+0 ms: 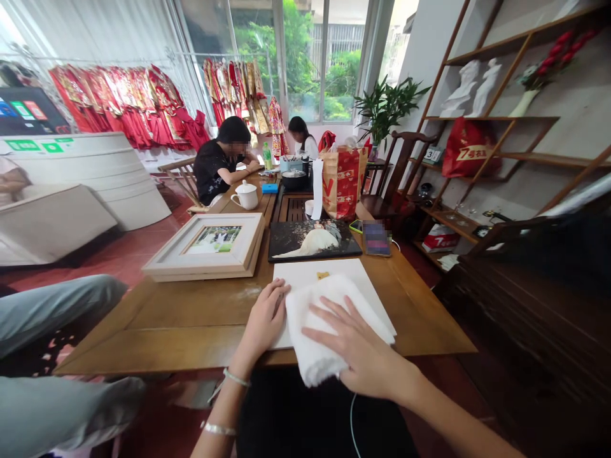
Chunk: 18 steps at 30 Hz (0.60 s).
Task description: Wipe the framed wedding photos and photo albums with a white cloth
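A white rectangular board (377,305) lies flat on the wooden table in front of me, with a small yellowish-brown piece (323,275) near its far edge. My right hand (351,343) presses flat with spread fingers on a folded white towel (305,305), which covers much of the board and hangs over its near edge. At the board's left edge, my left hand (266,315) grips with its fingers bent and close together; its thumb is hardly visible. Just beyond the board is a dark photo panel (291,238) showing a figure in a white dress.
Stacked white picture frames (167,257) lie to the left. Behind them stand a white lidded mug (246,196) and a red-and-brown paper bag (341,184). A phone (377,238) lies at right. Two people sit at the far end; another person's knees (62,312) are at left.
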### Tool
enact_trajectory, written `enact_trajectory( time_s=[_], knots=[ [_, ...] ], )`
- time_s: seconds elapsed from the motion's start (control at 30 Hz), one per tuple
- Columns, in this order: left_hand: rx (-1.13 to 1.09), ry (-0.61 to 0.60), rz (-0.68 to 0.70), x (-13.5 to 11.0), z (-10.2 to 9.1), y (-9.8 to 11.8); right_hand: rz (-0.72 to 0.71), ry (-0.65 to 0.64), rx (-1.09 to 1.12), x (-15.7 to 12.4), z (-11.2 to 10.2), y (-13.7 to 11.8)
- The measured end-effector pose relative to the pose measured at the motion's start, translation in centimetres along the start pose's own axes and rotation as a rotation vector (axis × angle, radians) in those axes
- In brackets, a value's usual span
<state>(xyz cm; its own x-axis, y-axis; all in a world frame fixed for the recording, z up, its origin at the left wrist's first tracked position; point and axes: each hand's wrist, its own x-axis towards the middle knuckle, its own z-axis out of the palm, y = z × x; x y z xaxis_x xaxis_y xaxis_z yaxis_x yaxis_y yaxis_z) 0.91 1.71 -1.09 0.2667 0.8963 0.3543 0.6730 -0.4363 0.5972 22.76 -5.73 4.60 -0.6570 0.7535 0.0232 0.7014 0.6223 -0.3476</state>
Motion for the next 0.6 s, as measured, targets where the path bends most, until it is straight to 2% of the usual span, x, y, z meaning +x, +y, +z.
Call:
enact_trajectory(
  time_s=[0.1,0.23,0.3,0.4,0.5,0.6],
  knots=[
    [0.006,-0.001,0.001,-0.1,0.0,-0.1,-0.058,-0.050,0.096,-2.0,-0.9,0.1],
    [0.005,0.009,0.005,-0.2,0.1,-0.2,-0.052,-0.003,0.222,-2.0,-1.6,3.4],
    [0.004,0.015,0.010,-0.2,0.1,-0.3,0.023,0.069,0.250,-1.0,-1.6,5.6],
    [0.002,0.017,0.015,-0.2,0.1,-0.3,0.218,0.195,0.207,1.2,-1.5,7.8],
    [-0.005,0.017,0.012,-0.1,0.0,-0.3,0.361,0.245,0.097,3.3,-0.9,7.6],
    [-0.023,0.016,0.000,0.0,0.0,-0.4,0.347,0.213,-0.023,4.4,0.1,5.2]
  ],
)
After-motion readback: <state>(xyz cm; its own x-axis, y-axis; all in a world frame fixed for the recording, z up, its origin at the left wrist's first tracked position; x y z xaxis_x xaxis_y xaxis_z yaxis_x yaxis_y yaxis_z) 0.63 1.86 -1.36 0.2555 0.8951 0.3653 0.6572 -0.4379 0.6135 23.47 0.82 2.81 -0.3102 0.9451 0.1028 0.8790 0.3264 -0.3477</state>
